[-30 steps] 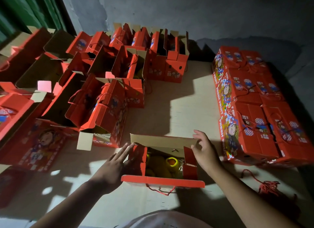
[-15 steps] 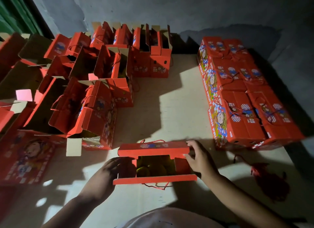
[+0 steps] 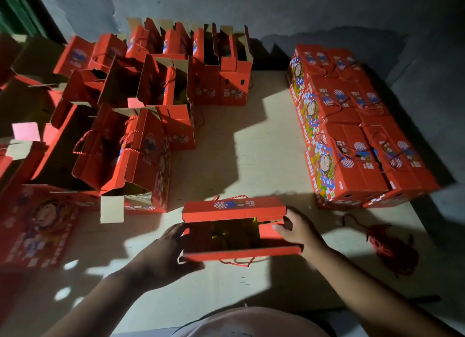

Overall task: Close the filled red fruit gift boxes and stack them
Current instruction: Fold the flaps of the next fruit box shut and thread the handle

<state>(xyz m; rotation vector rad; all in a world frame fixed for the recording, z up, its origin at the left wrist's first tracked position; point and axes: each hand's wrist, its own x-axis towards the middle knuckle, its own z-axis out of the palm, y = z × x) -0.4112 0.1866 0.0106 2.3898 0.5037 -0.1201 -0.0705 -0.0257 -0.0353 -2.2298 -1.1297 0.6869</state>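
hands, left hand (image 3: 161, 251) and right hand (image 3: 297, 231), fold flaps on gift box (image 3: 234, 208).

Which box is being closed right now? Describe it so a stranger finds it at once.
On the pale table, look at the near edge, between the left hand and right hand. The red box there lies alone, flaps half folded, yellow fruit showing through the gap.

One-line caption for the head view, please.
Both hands, left hand and right hand, fold flaps on a half-closed red cardboard fruit gift box.
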